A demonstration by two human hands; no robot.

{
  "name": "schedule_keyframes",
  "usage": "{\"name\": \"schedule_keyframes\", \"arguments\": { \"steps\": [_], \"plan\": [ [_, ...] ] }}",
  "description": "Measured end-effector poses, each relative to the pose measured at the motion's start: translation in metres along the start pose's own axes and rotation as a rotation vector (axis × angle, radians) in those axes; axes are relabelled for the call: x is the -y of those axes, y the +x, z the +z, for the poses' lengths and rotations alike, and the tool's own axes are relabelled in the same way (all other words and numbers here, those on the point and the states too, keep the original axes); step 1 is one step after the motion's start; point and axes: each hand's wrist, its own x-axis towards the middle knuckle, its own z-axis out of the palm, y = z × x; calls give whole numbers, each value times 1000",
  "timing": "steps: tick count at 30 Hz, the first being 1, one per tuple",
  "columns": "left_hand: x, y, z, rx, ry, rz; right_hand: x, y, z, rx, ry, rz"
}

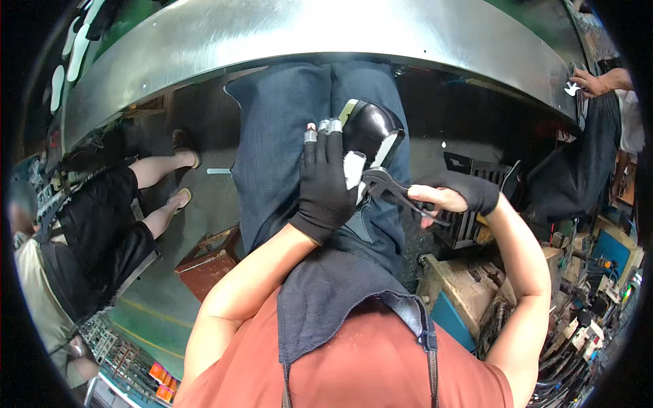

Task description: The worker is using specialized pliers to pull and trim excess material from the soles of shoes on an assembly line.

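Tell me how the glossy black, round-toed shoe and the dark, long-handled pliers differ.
The glossy black, round-toed shoe is broad and bulky; the dark, long-handled pliers are slender.
The shoe has white and pale yellowish parts; the pliers look plain dark.
The shoe sits beside the black-gloved left hand; the pliers are held in the black-gloved right hand.
Both are mainly dark.
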Motion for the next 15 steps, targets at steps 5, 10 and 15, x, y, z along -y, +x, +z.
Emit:
{"name": "schedule_keyframes", "arguments": {
  "steps": [5,10,15],
  "plan": [
    [1,0,5,-54,14,-175,58,-38,-19,-246,-839,-195],
    [20,-7,-18,115,-550,-298,78,-14,34,-485,-890,-679],
    [17,-46,-45,87,-399,-225,-5,41,32,-344,-529,-437]
  ]
}}
